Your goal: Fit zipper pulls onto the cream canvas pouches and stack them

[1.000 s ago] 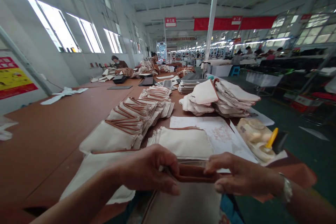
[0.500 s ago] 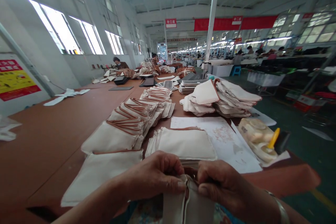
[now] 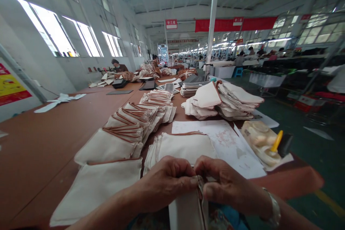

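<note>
My left hand and right hand pinch the top edge of a cream fabric piece between thumbs and fingers. It hangs close to my body, just in front of the cream stack on the brown table.

Brown worktop; single cream pouch flat by near edge, left of middle; fanned row of cream pouches running from there toward far edge; upright-edged, neat pouch stack near middle of near edge; white paper to its right, toward right edge; loose cream pile farther up right edge; white scraps at left edge; dark flat panel farther along; tied brown bundle toward far edge.
</note>
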A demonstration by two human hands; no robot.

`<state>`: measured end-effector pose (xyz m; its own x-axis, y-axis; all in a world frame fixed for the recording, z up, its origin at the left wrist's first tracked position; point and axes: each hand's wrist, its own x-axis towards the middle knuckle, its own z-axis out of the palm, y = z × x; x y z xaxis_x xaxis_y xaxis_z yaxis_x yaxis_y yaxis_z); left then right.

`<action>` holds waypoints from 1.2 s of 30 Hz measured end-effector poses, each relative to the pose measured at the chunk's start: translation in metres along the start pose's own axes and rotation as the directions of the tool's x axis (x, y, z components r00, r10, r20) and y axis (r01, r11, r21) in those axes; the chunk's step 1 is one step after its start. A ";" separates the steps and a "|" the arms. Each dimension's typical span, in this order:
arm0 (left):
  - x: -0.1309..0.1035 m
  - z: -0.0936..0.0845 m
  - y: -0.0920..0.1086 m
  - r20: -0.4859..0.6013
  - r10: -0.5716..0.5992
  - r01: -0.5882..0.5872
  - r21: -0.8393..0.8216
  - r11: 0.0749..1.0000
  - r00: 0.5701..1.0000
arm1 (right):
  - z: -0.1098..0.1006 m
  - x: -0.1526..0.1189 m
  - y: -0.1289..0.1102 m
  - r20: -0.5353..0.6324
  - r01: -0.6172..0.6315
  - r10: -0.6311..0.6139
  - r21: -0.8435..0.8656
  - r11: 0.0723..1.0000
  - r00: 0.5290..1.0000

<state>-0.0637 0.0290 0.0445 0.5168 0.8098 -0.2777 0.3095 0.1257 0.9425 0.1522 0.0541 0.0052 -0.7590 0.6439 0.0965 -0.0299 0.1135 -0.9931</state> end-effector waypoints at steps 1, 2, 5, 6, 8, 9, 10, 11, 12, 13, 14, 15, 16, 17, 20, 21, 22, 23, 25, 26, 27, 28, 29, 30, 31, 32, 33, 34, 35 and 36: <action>0.001 0.001 -0.001 -0.002 0.006 -0.006 -0.003 1.000 1.000 | 0.003 0.000 0.002 -0.021 -0.018 0.019 0.022 1.000 1.000; 0.002 0.002 -0.002 -0.006 0.007 -0.007 -0.012 1.000 1.000 | 0.005 0.001 0.003 -0.039 -0.041 0.043 0.040 0.998 0.998; 0.004 0.006 -0.006 -0.042 -0.002 0.000 -0.047 0.999 0.999 | 0.006 0.003 0.006 -0.041 -0.102 0.108 0.124 0.987 0.993; 0.005 0.007 -0.008 -0.053 -0.007 0.004 -0.046 0.999 0.999 | 0.005 0.003 0.007 -0.027 -0.107 0.113 0.152 0.983 0.993; 0.006 0.007 -0.011 -0.073 -0.019 0.017 -0.033 0.999 0.997 | 0.003 0.003 0.008 -0.017 -0.102 0.106 0.169 0.980 0.994; 0.006 0.006 -0.012 -0.083 -0.027 0.025 -0.027 0.999 0.996 | 0.002 0.003 0.009 -0.025 -0.099 0.104 0.149 0.984 0.994; 0.007 0.006 -0.014 -0.089 -0.035 0.033 -0.024 0.999 0.995 | 0.002 0.003 0.009 -0.043 -0.098 0.104 0.113 0.989 0.994; 0.007 0.005 -0.015 -0.095 -0.040 0.038 -0.022 0.999 0.995 | 0.002 0.002 0.009 -0.068 -0.099 0.104 0.068 0.993 0.992; 0.008 0.004 -0.017 -0.099 -0.041 0.039 -0.019 0.999 0.994 | 0.003 0.002 0.008 -0.090 -0.104 0.106 0.025 0.994 0.990; 0.008 0.004 -0.018 -0.105 -0.040 0.039 -0.011 0.999 0.994 | 0.005 0.002 0.008 -0.108 -0.108 0.106 -0.008 0.994 0.988; 0.009 0.004 -0.018 -0.109 -0.037 0.038 0.002 0.999 0.993 | 0.007 0.001 0.007 -0.123 -0.112 0.108 -0.030 0.993 0.987; 0.009 0.004 -0.019 -0.111 -0.030 0.032 0.016 0.999 0.993 | 0.009 0.001 0.005 -0.135 -0.117 0.110 -0.047 0.992 0.985; 0.009 0.005 -0.018 -0.108 -0.023 0.027 0.032 0.999 0.994 | 0.011 0.001 0.004 -0.145 -0.119 0.109 -0.064 0.991 0.983; 0.010 0.006 -0.018 -0.106 -0.019 0.024 0.049 0.999 0.994 | 0.013 0.000 0.003 -0.155 -0.117 0.101 -0.092 0.989 0.983; 0.009 0.010 -0.016 -0.141 -0.001 0.017 0.109 0.994 0.990 | 0.016 0.002 0.000 -0.213 -0.114 0.056 -0.268 0.957 0.975; 0.009 0.011 -0.016 -0.160 0.008 0.011 0.122 0.992 0.987 | 0.016 0.002 0.000 -0.231 -0.112 0.034 -0.332 0.937 0.972; 0.009 0.012 -0.016 -0.175 0.016 0.006 0.123 0.992 0.984 | 0.016 0.003 0.000 -0.243 -0.111 0.017 -0.379 0.919 0.970; 0.008 0.013 -0.017 -0.184 0.021 -0.001 0.109 0.994 0.983 | 0.015 0.004 0.000 -0.247 -0.113 0.011 -0.402 0.909 0.969; 0.008 0.014 -0.020 -0.172 -0.003 0.010 0.036 0.999 0.985 | 0.013 0.004 0.003 -0.226 -0.103 0.015 -0.381 0.919 0.974; 0.007 0.014 -0.021 -0.159 -0.025 0.023 -0.012 1.000 0.987 | 0.012 0.004 0.004 -0.210 -0.098 0.025 -0.344 0.934 0.977; 0.007 0.014 -0.022 -0.141 -0.045 0.038 -0.054 0.998 0.989 | 0.011 0.003 0.006 -0.193 -0.098 0.041 -0.299 0.949 0.980; 0.007 0.013 -0.022 -0.115 -0.058 0.049 -0.086 0.995 0.992 | 0.011 0.002 0.008 -0.181 -0.101 0.055 -0.260 0.960 0.982; 0.008 0.013 -0.022 -0.087 -0.060 0.051 -0.102 0.993 0.994 | 0.011 0.001 0.009 -0.175 -0.107 0.066 -0.234 0.966 0.982; 0.008 0.012 -0.021 -0.062 -0.056 0.049 -0.103 0.993 0.997 | 0.011 0.000 0.009 -0.177 -0.114 0.074 -0.224 0.968 0.981; 0.008 0.011 -0.020 -0.048 -0.050 0.046 -0.083 0.996 0.998 | 0.012 -0.001 0.009 -0.182 -0.122 0.081 -0.229 0.966 0.980; 0.009 0.011 -0.018 -0.049 -0.049 0.047 -0.043 0.998 0.998 | 0.013 -0.002 0.008 -0.188 -0.129 0.083 -0.248 0.960 0.979; 0.009 0.010 -0.016 -0.066 -0.053 0.054 0.013 0.998 0.996 | 0.015 -0.002 0.006 -0.197 -0.134 0.080 -0.279 0.951 0.977; 0.010 0.010 -0.014 -0.092 -0.058 0.065 0.075 0.995 0.994 | 0.017 -0.002 0.004 -0.210 -0.136 0.070 -0.320 0.938 0.975; 0.010 0.011 -0.012 -0.113 -0.064 0.079 0.135 0.988 0.992 | 0.019 -0.001 0.001 -0.222 -0.136 0.055 -0.366 0.921 0.973; 0.010 0.011 -0.011 -0.125 -0.062 0.085 0.187 0.979 0.990 | 0.021 -0.001 -0.001 -0.232 -0.133 0.038 -0.410 0.902 0.972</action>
<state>-0.0528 0.0292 0.0294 0.3932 0.8656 -0.3102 0.4958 0.0845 0.8643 0.1392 0.0375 0.0046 -0.5879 0.8057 0.0720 0.3405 0.3272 -0.8815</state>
